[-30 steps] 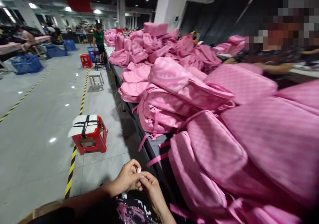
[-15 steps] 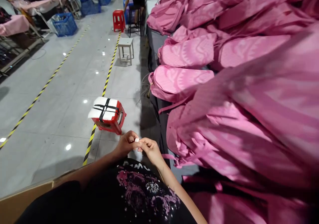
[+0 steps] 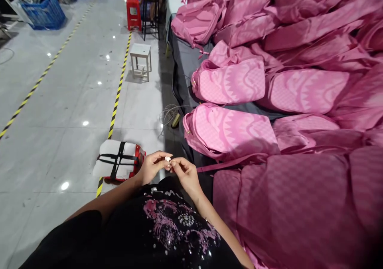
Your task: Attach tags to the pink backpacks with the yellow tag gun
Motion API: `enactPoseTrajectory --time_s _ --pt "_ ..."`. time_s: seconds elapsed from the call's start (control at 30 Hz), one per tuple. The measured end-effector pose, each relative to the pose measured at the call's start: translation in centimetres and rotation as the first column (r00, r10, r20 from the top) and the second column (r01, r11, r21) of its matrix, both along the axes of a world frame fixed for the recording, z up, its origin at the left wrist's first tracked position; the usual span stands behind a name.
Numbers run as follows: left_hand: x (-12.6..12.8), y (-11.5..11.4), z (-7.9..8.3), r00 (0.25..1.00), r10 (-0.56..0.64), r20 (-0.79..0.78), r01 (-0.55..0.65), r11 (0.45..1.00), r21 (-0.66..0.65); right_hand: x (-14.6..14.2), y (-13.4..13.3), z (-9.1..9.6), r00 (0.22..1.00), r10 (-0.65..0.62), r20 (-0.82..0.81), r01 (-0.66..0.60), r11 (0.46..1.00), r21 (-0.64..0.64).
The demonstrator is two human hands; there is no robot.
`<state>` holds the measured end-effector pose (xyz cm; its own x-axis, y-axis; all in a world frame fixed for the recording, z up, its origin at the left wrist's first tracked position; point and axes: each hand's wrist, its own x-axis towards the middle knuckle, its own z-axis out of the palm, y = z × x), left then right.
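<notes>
Pink bags (image 3: 236,129) lie heaped on a dark-covered table (image 3: 185,57), seen by me remotely through the head camera, with a padded red stool (image 3: 104,165) on the floor to the left. Between them, the right hand (image 3: 188,175) pinches with thumb and forefinger at the near edge of what the left hand (image 3: 151,168) grips in its fingertips: a small white piece (image 3: 167,158) (too tiny for me to identify). To handle it well, I would anchor it with the left and work the right lightly, without tugging.
</notes>
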<state>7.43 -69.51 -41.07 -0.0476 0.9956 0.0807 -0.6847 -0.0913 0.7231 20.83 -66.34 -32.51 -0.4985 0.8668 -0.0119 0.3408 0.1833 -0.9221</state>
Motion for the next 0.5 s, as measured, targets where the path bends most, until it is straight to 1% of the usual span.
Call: enactPoseTrajectory --time_s 0.1,0.17,0.23,0.3,0.37,0.43,0.5 --pt "-1.3 4.3 0.7 1.0 -0.014 0.005 0.014 0.999 -0.033 -1.6 4.1 0.6 0.998 -0.068 0.012 0.067 0.997 0.034" --pt "-2.1 7.3 1.3 1.0 0.002 -0.017 -0.003 1.0 -0.024 -2.3 7.0 1.0 0.996 -0.092 0.021 0.09 0.993 0.07" --pt "-2.7 10.6 2.0 0.998 0.023 -0.051 -0.024 1.0 -0.015 -2.8 10.2 1.6 0.995 -0.085 0.057 0.074 0.981 0.181" --pt "-3.3 13.8 2.7 0.995 0.036 -0.097 -0.039 0.999 -0.022 -3.2 13.4 2.4 0.992 -0.043 0.121 -0.002 0.937 0.348" --pt "-3.9 16.9 3.6 0.992 0.029 -0.125 -0.032 0.999 -0.023 -3.5 16.6 3.4 0.981 0.015 0.192 -0.106 0.874 0.473" --pt "-4.4 19.5 4.6 0.99 0.004 -0.141 -0.006 1.0 -0.012 -3.8 19.6 4.3 0.965 0.061 0.253 -0.194 0.819 0.54" --pt "-4.7 21.7 5.6 0.988 -0.039 -0.146 0.039 0.999 -0.002 -4.0 22.3 5.0 0.955 0.06 0.289 -0.225 0.782 0.581"
